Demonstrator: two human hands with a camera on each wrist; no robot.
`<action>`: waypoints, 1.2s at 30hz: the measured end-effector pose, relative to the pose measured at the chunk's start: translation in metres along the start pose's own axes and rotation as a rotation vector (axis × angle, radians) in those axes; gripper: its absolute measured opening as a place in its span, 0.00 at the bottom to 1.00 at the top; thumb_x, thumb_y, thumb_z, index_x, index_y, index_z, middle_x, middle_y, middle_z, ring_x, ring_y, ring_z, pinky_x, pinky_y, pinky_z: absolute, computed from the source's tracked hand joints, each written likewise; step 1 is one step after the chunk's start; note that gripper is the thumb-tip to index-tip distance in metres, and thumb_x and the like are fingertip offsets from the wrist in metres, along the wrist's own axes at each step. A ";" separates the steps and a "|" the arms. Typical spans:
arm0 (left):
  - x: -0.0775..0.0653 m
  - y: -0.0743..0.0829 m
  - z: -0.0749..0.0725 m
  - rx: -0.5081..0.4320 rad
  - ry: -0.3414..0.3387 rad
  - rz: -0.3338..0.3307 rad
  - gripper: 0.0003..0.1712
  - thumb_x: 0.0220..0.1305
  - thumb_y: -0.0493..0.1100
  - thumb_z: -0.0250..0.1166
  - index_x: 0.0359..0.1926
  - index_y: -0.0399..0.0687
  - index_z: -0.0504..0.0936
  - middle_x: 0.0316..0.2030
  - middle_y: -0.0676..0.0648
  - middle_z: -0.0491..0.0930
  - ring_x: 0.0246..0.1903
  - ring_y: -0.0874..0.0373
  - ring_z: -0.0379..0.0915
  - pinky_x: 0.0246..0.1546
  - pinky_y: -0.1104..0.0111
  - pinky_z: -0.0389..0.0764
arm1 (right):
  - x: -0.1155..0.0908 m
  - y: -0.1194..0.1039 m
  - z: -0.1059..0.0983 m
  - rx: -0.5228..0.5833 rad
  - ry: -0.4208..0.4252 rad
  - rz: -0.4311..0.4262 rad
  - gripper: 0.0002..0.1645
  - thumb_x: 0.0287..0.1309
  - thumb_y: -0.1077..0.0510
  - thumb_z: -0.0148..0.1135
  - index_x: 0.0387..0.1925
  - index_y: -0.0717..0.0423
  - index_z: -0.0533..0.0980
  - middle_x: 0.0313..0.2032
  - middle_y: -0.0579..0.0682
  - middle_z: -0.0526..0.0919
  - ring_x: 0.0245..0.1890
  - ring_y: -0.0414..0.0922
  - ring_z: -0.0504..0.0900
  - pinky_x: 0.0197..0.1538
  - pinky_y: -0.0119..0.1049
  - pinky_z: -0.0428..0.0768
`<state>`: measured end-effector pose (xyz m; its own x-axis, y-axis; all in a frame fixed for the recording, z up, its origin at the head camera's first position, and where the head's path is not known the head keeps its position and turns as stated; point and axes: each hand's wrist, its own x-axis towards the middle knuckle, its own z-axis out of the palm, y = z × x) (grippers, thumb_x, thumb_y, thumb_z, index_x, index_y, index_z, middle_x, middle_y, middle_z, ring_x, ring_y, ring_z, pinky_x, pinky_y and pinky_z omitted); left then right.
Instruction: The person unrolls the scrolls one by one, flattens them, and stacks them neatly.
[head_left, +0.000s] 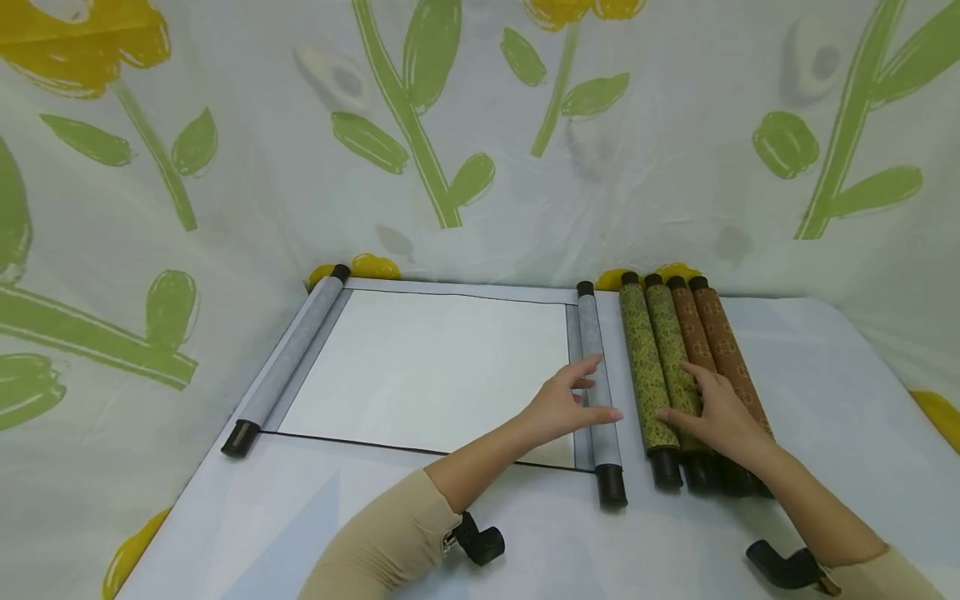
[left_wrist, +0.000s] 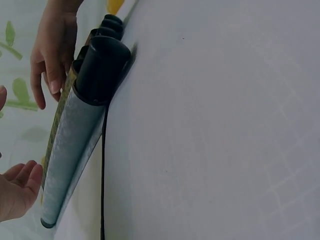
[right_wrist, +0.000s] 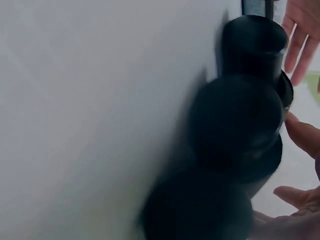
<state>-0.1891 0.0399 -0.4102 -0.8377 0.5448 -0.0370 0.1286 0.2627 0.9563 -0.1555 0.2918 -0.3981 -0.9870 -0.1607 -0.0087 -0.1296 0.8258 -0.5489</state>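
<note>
A scroll lies unrolled, its blank white sheet [head_left: 442,367] between a grey roller [head_left: 292,354] at the left and another grey roller [head_left: 600,375] at the right, both with black end caps. Above the right-hand roller is my left hand [head_left: 555,406], thumb and fingers spread apart, gripping nothing. Beside it lie rolled scrolls, two green-patterned [head_left: 641,367] and two brown-patterned [head_left: 723,329]. My right hand [head_left: 723,417] is over these, thumb and forefinger apart near the second green scroll; contact is hard to judge. Black end caps [right_wrist: 235,125] fill much of the right wrist view.
The white table [head_left: 795,375] runs up to a curtain [head_left: 675,167] printed with green stems and yellow flowers, at the back and left. Each wrist carries a black camera mount [head_left: 480,540]. Table surface shows in front of and to the right of the scrolls.
</note>
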 end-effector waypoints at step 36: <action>0.060 0.017 0.063 0.219 -0.111 -0.100 0.47 0.54 0.56 0.70 0.72 0.56 0.58 0.70 0.49 0.55 0.70 0.51 0.49 0.58 0.60 0.69 | 0.033 0.000 -0.018 -0.005 -0.151 0.064 0.56 0.57 0.41 0.63 0.69 0.72 0.47 0.63 0.82 0.49 0.59 0.78 0.51 0.48 0.70 0.65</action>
<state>-0.2035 0.1268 -0.4149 -0.7904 0.5881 -0.1715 0.1700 0.4795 0.8609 -0.1899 0.2963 -0.3837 -0.9677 -0.1866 -0.1694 -0.0674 0.8394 -0.5393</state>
